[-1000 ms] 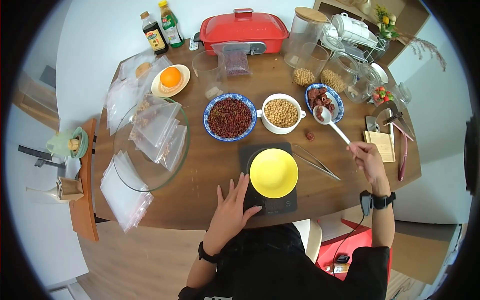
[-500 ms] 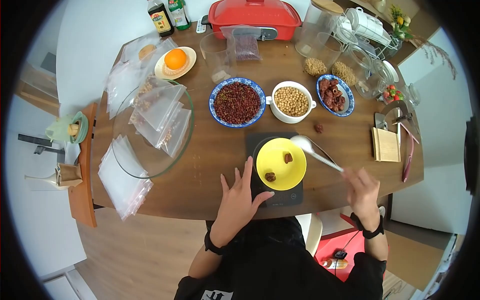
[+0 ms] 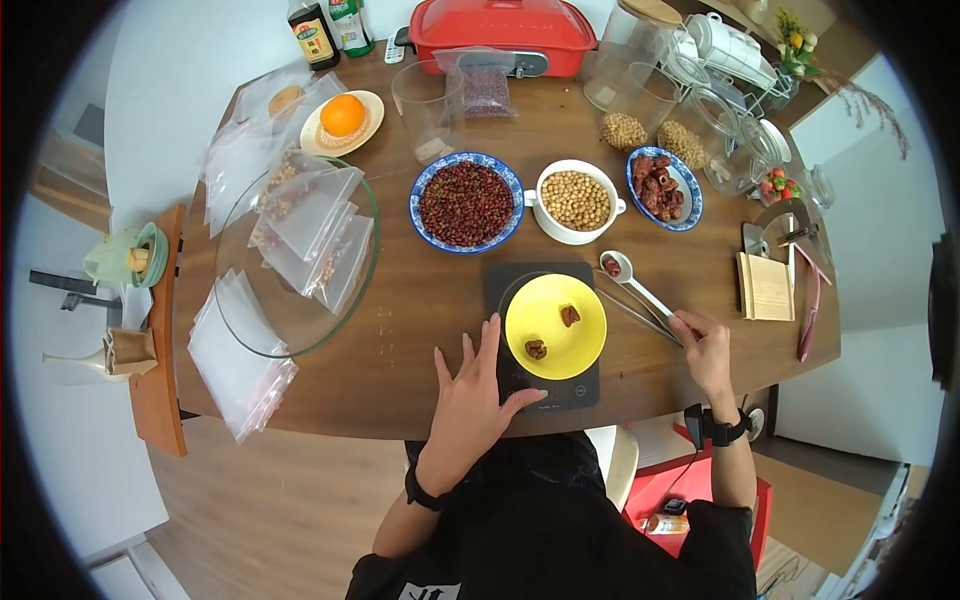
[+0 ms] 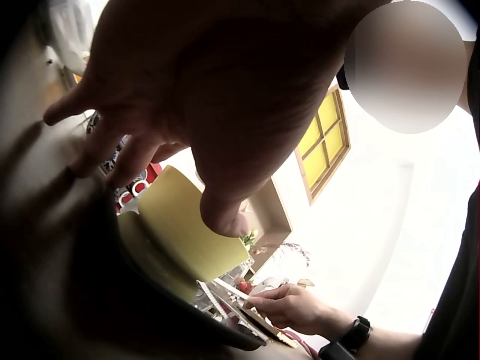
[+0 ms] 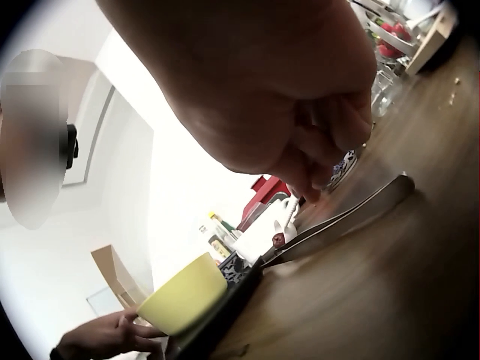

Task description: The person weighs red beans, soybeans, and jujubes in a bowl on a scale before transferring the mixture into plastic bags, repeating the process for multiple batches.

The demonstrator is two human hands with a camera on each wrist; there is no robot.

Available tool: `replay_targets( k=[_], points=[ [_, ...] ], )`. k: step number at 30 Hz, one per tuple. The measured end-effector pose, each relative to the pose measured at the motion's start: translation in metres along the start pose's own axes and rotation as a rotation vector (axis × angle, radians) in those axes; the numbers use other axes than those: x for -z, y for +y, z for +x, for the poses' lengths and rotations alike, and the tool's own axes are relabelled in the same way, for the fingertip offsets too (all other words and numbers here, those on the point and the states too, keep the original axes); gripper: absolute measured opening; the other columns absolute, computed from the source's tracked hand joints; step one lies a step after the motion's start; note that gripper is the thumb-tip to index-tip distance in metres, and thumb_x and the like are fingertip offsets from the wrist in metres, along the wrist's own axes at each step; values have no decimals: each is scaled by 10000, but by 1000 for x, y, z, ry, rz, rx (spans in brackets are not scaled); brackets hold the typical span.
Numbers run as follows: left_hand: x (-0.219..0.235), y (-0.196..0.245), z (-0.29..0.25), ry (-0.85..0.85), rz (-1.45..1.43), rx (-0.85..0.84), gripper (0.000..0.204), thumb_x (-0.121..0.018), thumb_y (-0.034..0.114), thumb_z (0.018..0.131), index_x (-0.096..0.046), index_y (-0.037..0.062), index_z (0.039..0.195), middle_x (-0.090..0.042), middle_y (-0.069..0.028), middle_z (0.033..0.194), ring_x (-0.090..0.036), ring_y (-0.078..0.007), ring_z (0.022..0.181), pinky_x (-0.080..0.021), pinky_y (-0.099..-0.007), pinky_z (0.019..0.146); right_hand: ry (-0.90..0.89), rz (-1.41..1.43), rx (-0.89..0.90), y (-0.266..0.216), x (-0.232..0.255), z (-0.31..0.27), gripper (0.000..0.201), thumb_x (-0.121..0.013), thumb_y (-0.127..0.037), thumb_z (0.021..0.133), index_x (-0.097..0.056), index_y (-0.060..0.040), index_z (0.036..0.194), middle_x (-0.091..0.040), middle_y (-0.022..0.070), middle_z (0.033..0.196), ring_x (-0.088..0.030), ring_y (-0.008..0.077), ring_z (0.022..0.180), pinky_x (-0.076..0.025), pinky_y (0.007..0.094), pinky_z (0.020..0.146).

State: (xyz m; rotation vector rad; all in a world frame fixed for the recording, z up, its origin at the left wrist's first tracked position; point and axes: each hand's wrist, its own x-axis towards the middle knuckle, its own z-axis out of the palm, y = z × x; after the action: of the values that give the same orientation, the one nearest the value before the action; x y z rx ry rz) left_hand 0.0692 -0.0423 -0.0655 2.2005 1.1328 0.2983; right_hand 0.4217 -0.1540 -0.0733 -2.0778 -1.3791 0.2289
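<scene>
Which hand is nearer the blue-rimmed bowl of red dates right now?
Right. The right hand grips the white spoon's handle, below the blue-rimmed bowl of red dates. The left hand lies flat on the black scale beside the yellow bowl, farther away.

Head cam sits high above the wooden table (image 3: pixel 420 330), looks steeply down, wide fisheye, whole tabletop in frame, person at the near edge. Left wrist cam sits under the left hand (image 4: pixel 217 97), very close, low at table level, faces right across the yellow bowl (image 4: pixel 184 225) toward the right hand (image 4: pixel 289 307). Right wrist cam sits under the right hand (image 5: pixel 262 82), just as low, faces left. Both wrist views share the yellow bowl and black scale (image 5: pixel 225 304); head view covers both.
</scene>
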Motion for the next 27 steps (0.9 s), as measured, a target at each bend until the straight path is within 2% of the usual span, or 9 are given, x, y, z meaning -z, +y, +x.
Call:
replay_targets(
  k=[2,3,5,12,15,19,21,22,27],
  points=[
    [-1,1,0,-2,5,-3,1135,-680,658,890,-132,33,1664,-512,-274,1531,-394,-544,1458,-174,-705,1215,-102,166,-99,12,-3,0,185,-740,-150,982,-772,10,1068,-613,58,724,-504,133,573,-376,312,504],
    [-2,1,0,-3,16,-2,1132,-680,655,893,-133,33,1664,-523,-281,1518,-398,-545,1455,-173,-705,1215,-99,165,-102,16,-1,-1,185,-740,-150,982,-772,10,1068,-613,58,724,-504,133,573,-376,312,504],
    [-2,0,0,-4,30,-2,1128,-679,653,896,-134,32,1664,-533,-287,1504,-401,-545,1452,-171,-706,1215,-286,581,-632,2,8,6,219,-730,-199,1005,-782,11,1040,-585,-11,723,-437,57,553,-296,256,467],
    [-4,-2,-1,18,11,-4,1109,-680,640,905,-141,35,1663,-523,-276,1519,-403,-543,1451,-172,-713,1211,-269,746,-724,-3,30,8,246,-721,-215,1014,-768,24,1050,-525,-43,702,-360,25,535,-225,230,459],
    [-4,-1,0,15,16,1,1104,-680,639,905,-145,40,1662,-500,-258,1548,-400,-540,1455,-174,-719,1208,-281,775,-659,-28,47,0,235,-720,-212,1014,-780,15,1028,-549,-32,712,-387,32,539,-240,227,463],
    [-4,0,0,7,29,5,1100,-679,639,905,-146,43,1661,-482,-250,1568,-402,-538,1454,-181,-725,1203,-306,484,-483,-80,47,-14,159,-726,-166,995,-812,-35,967,-609,7,713,-483,89,560,-326,238,491],
    [-4,-1,0,13,26,2,1100,-678,640,905,-146,44,1661,-481,-252,1568,-403,-539,1453,-186,-727,1200,-172,52,126,-102,41,-21,66,-741,-77,942,-792,-53,974,-631,72,747,-557,179,568,-402,297,502],
    [-4,-1,-1,18,22,-2,1099,-677,640,905,-145,45,1661,-479,-253,1568,-403,-540,1452,-192,-729,1197,-105,-85,310,-106,36,-23,160,-748,10,862,-761,-66,1002,-621,116,806,-613,274,613,-466,372,535],
    [-4,-2,-2,17,19,-3,1094,-681,633,905,-150,44,1659,-467,-257,1576,-405,-539,1450,-204,-733,1192,-1,-318,393,-117,42,-8,286,-711,59,813,-741,-77,1064,-616,100,838,-639,305,658,-494,417,565]
  ],
)
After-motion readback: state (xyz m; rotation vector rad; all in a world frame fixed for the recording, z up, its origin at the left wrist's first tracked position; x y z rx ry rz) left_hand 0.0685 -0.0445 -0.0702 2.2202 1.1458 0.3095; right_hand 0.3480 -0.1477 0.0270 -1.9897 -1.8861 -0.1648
